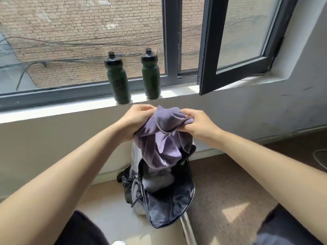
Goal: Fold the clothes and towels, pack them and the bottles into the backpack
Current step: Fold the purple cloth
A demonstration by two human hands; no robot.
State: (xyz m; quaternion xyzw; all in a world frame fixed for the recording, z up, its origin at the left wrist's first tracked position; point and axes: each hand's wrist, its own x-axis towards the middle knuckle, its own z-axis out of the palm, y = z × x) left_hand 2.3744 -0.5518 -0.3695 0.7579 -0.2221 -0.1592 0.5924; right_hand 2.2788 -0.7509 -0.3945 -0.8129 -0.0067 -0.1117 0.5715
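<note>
- Nearest the camera, two bare forearms reached forward from the lower corners of the view, with dark-clothed knees below them, as though the person was seated or crouched facing the backpack [164, 197].
- The backpack, grey and black, stood on the floor between the knees with its main zip wide open and the dark lining showing. This probably kept the mouth ready to take or give up items. Something pale lay inside it, too dim to identify.
- Directly above the backpack's opening, a purple towel [162, 138] hung bunched and unfolded. Its lower end trailed down to, or just into, the opening.
- The left hand [136, 121] gripped the towel's upper left part with the fingers curled closed around the cloth.
- The right hand [198, 124] pinched the towel's upper right edge between thumb and fingers. The two hands were close together, likely hunting for corners so the towel could be spread and folded.
- Beyond and above the backpack, a white window sill [53, 110] ran across the wall.
- On the sill stood two dark green bottles with black caps, upright and near each other: the left bottle [118, 80] and the right bottle [150, 76]. They were not yet packed.
- Behind the bottles, a dark-framed window [208, 50] stood partly open towards a brick wall [79, 23].
</note>
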